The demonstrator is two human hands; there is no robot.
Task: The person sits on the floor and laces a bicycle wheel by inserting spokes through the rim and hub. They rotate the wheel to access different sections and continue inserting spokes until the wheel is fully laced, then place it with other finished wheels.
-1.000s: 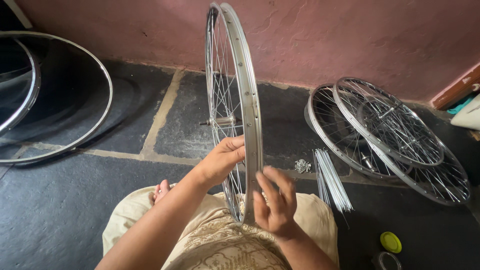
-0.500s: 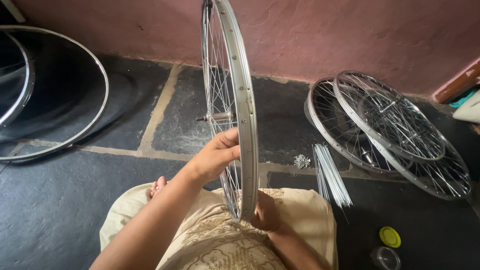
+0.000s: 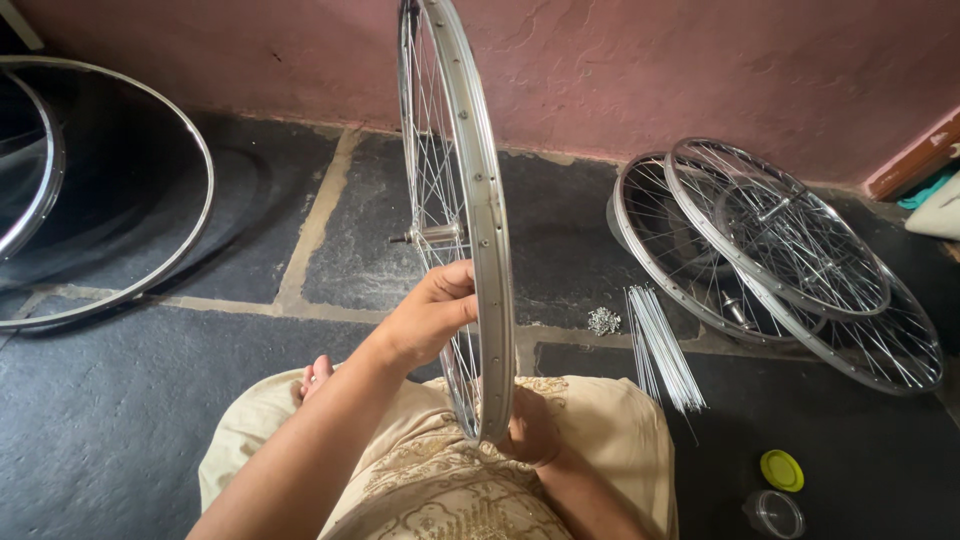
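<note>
while upright, wheel [image 3: 455, 230] btwn both hands

One upright spoked wheel [image 3: 470, 220]; three more stacked at three o'clock [image 3: 780, 250]; two bare rims at nine o'clock [image 3: 190, 140]; one spoke bundle [image 3: 660, 345]; one yellow lid [image 3: 781, 470].

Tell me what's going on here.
A seated person holds a spoked bicycle wheel upright over their lap. The left hand grips the rim partway up, and the right hand supports it at the bottom. On the dark stone floor to the right lie a stack of finished wheels, a bundle of loose spokes and a small pile of nipples. Bare rims lie at left.
</note>
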